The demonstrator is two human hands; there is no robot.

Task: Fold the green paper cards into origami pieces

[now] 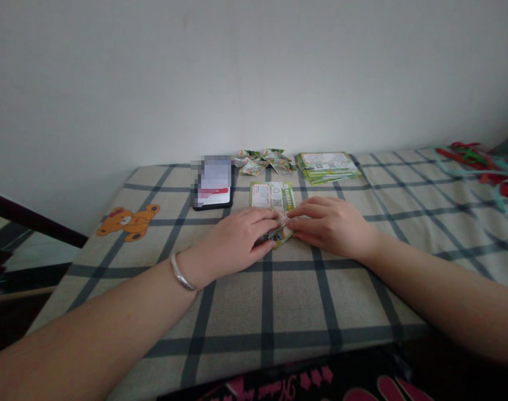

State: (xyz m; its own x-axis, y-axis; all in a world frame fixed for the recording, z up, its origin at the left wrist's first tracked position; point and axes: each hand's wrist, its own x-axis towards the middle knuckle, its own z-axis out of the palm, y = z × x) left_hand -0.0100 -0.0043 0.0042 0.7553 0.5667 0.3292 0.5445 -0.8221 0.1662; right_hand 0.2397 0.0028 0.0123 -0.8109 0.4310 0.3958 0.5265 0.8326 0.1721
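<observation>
Holds the folded green-and-white printed packet (282, 233) between left hand (247, 236) and right hand (333, 225), with fingertips closed on it from both sides and thumbs on the near side. Covers much of it with the fingers, but leaves a patch of black print in view at its near end. Wears a silver bangle (181, 273) on the left wrist.

Just beyond the fingers, shows a flat part with green border, white panel and printed text (268, 195); cannot tell whether joined to the folded packet or separate. Farther back, near the wall (254, 72), has a cluster of folded printed packets (264, 161), pointed and creased, and to the right of it a fanned stack of flat printed packets (329, 166). To the left of the cluster, has a black-edged smartphone (214, 184) lying screen up, partly blurred into blocks.

At far left, shows an orange teddy bear cutout (131, 223) with a pink bow, flat on the checked tablecloth (232, 312). At far right, has a tangle of red, green and turquoise strips (483, 167), too blurred to name further.
</observation>
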